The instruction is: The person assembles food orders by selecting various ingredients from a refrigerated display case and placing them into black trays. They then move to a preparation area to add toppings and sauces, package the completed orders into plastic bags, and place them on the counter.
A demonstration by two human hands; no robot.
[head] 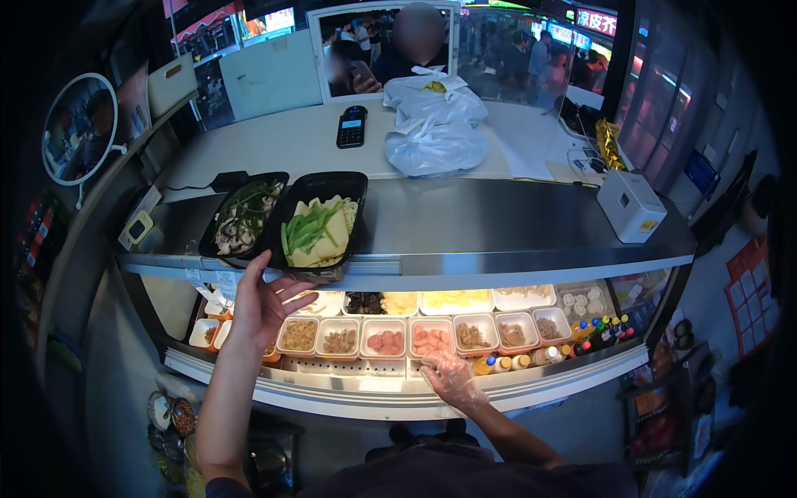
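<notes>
My left hand (264,299) is bare, palm up, its fingers spread below the front of two black plastic containers. Its thumb is at the edge of the left container (243,215), which holds greens and mixed food. The right container (320,218) holds green leaves, pale flat sheets and noodles, and juts slightly over the counter edge. My right hand (451,376), in a clear plastic glove, is at the front of a white tub of pink slices (431,336) in the lit display case. Its fingers are curled; whether they hold anything is hidden.
A steel counter (454,218) tops the case. Behind it are a card terminal (352,126) and tied white plastic bags (436,146). A white box-shaped device (631,205) stands right. Bottles (520,361) line the case front. A person (414,46) stands outside the window.
</notes>
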